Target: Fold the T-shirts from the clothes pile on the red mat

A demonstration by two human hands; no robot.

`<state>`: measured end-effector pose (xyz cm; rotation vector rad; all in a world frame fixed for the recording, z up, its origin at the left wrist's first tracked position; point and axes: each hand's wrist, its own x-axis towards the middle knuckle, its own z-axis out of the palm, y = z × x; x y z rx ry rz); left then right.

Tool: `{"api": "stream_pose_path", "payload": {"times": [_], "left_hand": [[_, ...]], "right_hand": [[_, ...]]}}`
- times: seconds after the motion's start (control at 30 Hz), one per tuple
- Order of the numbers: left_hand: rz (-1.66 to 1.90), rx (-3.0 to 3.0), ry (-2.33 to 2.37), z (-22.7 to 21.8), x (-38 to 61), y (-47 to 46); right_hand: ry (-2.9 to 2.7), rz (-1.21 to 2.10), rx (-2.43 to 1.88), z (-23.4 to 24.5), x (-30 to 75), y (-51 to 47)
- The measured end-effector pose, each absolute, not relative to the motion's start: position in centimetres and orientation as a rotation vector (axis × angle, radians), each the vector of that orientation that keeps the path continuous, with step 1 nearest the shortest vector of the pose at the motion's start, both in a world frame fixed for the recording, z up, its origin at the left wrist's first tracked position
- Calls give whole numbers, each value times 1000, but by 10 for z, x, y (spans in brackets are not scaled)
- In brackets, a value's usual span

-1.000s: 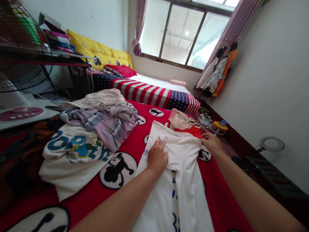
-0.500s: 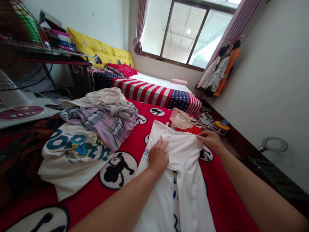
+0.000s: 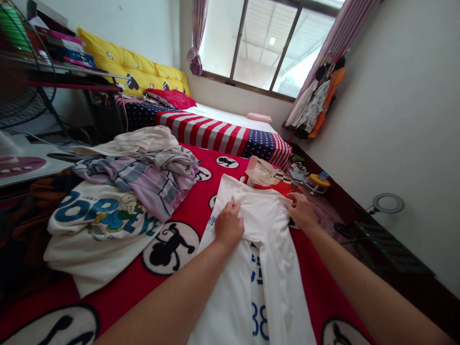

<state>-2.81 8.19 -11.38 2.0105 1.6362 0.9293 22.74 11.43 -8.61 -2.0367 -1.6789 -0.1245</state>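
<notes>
A white shirt [image 3: 219,297] with blue lettering lies on the red blanket [image 3: 204,201], its right side folded inward and a sleeve running down toward me. My left hand [image 3: 230,224] rests on the upper part of the shirt, its curled fingers gripping a fold of the cloth. At the top right corner of the folded part, my right hand [image 3: 301,211] pinches the edge between thumb and fingers. Left of the shirt sits a heap of clothes: a white Popeye shirt [image 3: 86,244], a lilac plaid garment [image 3: 143,177] and a pale cream one [image 3: 143,140].
Just past the shirt is a crumpled bag [image 3: 264,173]. A fan [image 3: 21,153] stands at the left by a desk [image 3: 72,87]. Farther back is a bed with a flag-patterned cover [image 3: 208,136]. On the right are a yellow stool [image 3: 319,181] and a ring light [image 3: 388,203].
The view has shifted slightly right. My right hand still pinches the shirt's corner and my left hand stays on the fold; more blue print shows between the shirt's folds.
</notes>
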Motion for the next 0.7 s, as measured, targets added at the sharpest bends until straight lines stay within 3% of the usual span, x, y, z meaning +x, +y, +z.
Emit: {"api": "stream_pose_path", "payload": {"times": [0.33,0.53,0.7], "left_hand": [[1054,1976,1539,-119,-31,84],[1312,2034,1514,-114,-36,76],[1285,2299,993,-94,-25,49]], "right_hand": [[-1878,412,-1944,-80,186,-86],[-1876,372,-2151,-80,158,-142],[-1891,281,-2241,-79,142,-162]]}}
